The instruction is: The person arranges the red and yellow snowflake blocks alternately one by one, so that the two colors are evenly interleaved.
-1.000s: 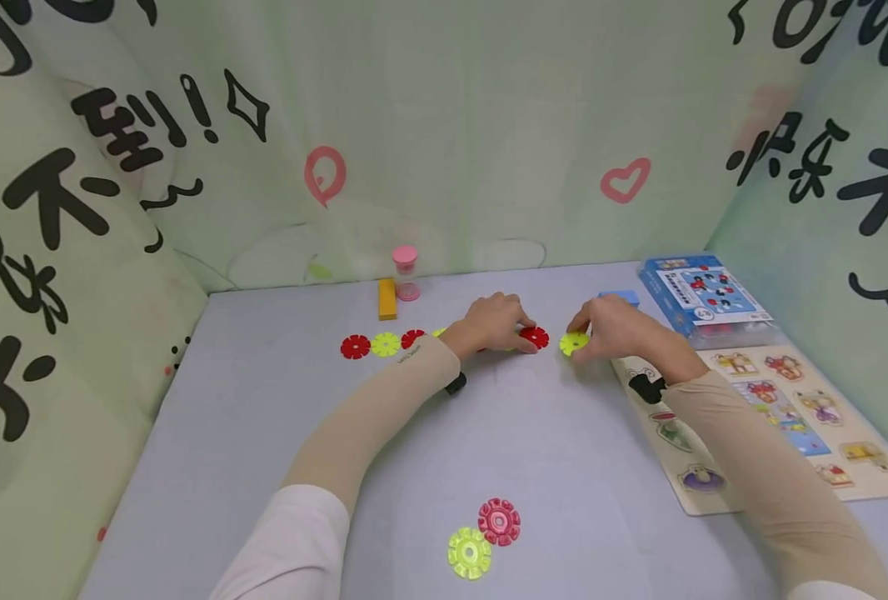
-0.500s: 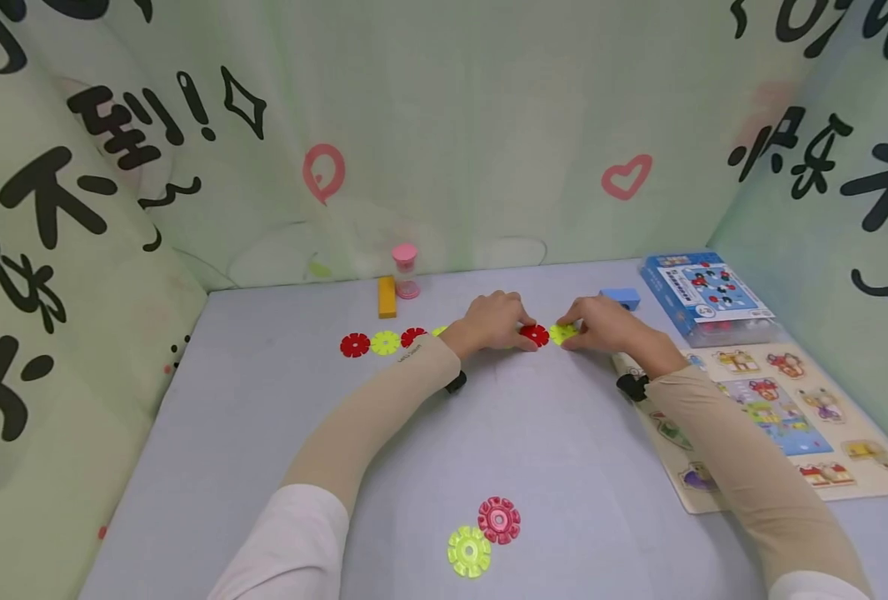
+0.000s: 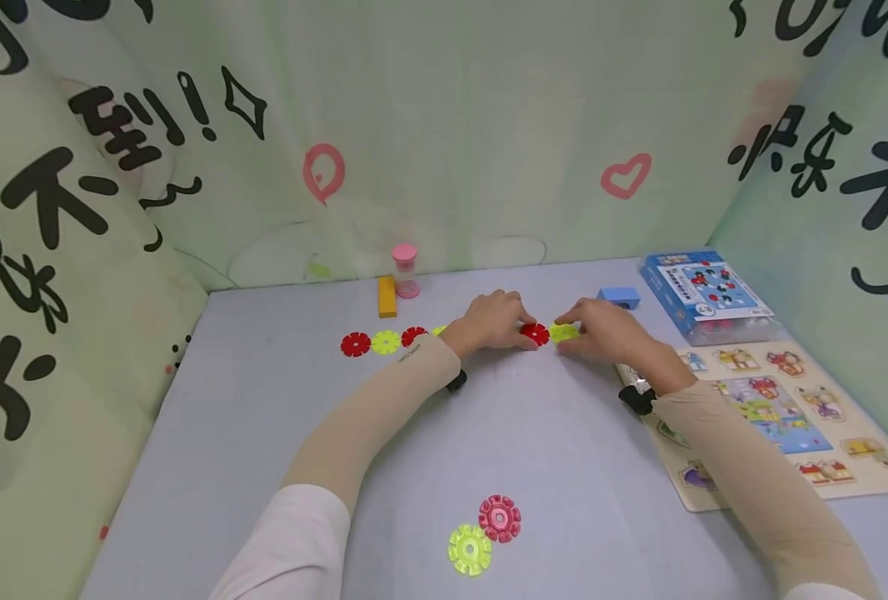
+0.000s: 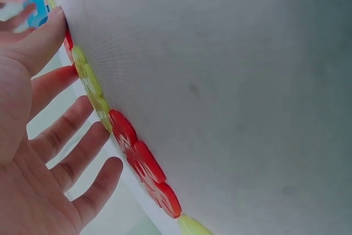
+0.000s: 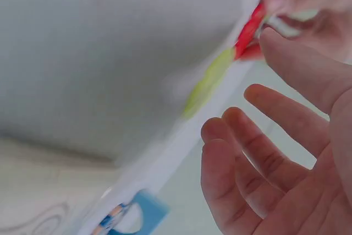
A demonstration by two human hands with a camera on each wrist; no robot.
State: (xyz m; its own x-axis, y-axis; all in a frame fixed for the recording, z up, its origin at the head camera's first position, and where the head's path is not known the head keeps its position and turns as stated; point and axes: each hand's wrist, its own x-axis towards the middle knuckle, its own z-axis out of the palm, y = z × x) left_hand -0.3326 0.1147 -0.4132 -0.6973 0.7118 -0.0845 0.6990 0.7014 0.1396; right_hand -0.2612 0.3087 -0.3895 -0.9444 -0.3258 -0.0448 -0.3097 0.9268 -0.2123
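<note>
Several flat plastic flower-shaped discs, red and yellow-green by turns, lie in a row across the table, partly hidden by my left forearm. My left hand (image 3: 492,321) pinches the edges of a red disc (image 3: 537,334) between thumb and forefinger. Touching that disc on its right is a yellow-green disc (image 5: 209,83). Around it hovers my right hand (image 3: 605,329), thumb and fingers spread apart and off its edge in the right wrist view. Nearer me lie a pink-red disc (image 3: 500,518) and a yellow-green disc (image 3: 470,550), edges meeting.
Behind the row stand a yellow block (image 3: 387,297) and a pink-capped sand timer (image 3: 406,271). A blue block (image 3: 620,297) is beyond my right hand. At right are a blue-lidded clear box (image 3: 706,296) and a picture puzzle board (image 3: 849,417), under my right forearm.
My right hand brought the yellow-green disc leftward against the red one, then loosened its fingers and drew slightly away. My left hand has stayed at the red disc.
</note>
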